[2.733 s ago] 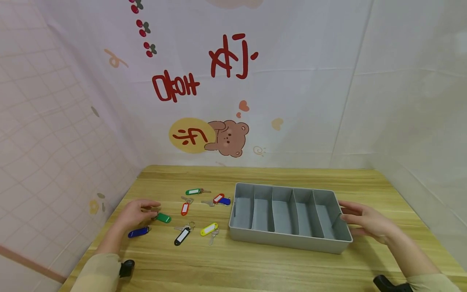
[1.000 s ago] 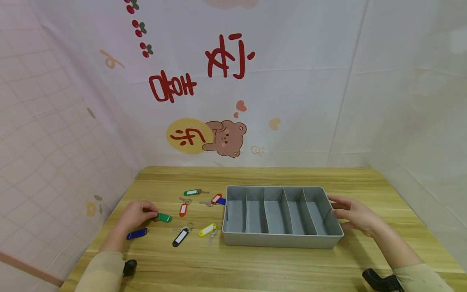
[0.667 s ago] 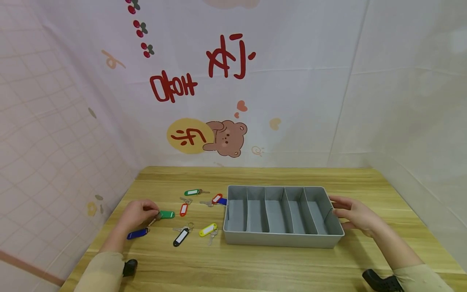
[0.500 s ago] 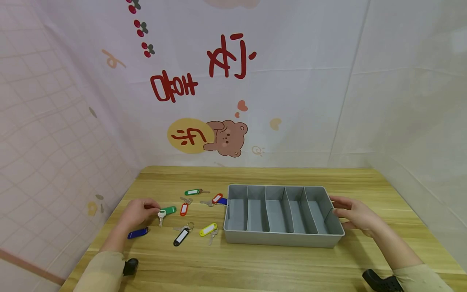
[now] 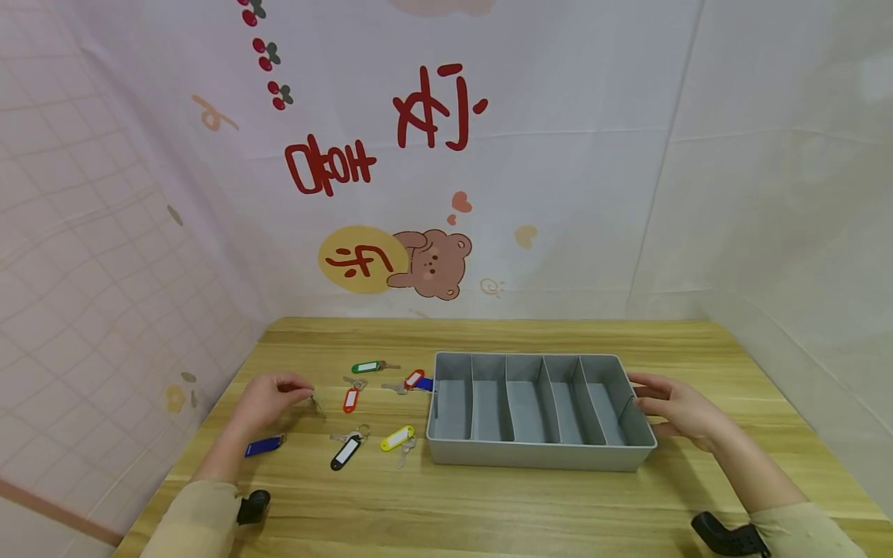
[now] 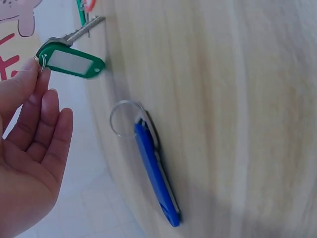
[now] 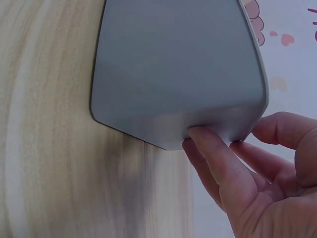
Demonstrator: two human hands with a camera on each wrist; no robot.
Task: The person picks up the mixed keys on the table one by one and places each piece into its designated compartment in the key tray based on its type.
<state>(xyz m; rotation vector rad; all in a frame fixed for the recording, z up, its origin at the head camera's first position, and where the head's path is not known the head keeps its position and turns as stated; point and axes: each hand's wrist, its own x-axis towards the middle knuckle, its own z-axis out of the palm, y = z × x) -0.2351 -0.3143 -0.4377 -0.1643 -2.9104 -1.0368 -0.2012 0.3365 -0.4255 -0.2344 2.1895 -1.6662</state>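
Note:
My left hand (image 5: 268, 403) pinches the metal ring of a green key tag (image 6: 72, 60) between thumb and fingertips, lifted off the table. A key (image 6: 85, 30) hangs from the same ring. On the table near that hand lies a blue key tag (image 5: 263, 446) with its own ring. My right hand (image 5: 687, 411) grips the right end of a grey divided tray (image 5: 533, 456), thumb at the rim and fingers against the outer wall. In the right wrist view the tray's outside (image 7: 178, 59) fills the upper part; the thumb's tip is hidden behind the rim.
Left of the tray lie a black key tag (image 5: 345, 452), a yellow tag (image 5: 398, 439), a red tag (image 5: 350, 400), a second green tag (image 5: 366, 366), and another red tag (image 5: 415, 379) over a blue one (image 5: 424, 384) against the tray. A printed cloth hangs behind.
The tray has shifted slightly left, meeting the blue tag beside it. My left hand has taken up the nearer green key tag, turned it, and raised it from the table. The right hand stays put lately.

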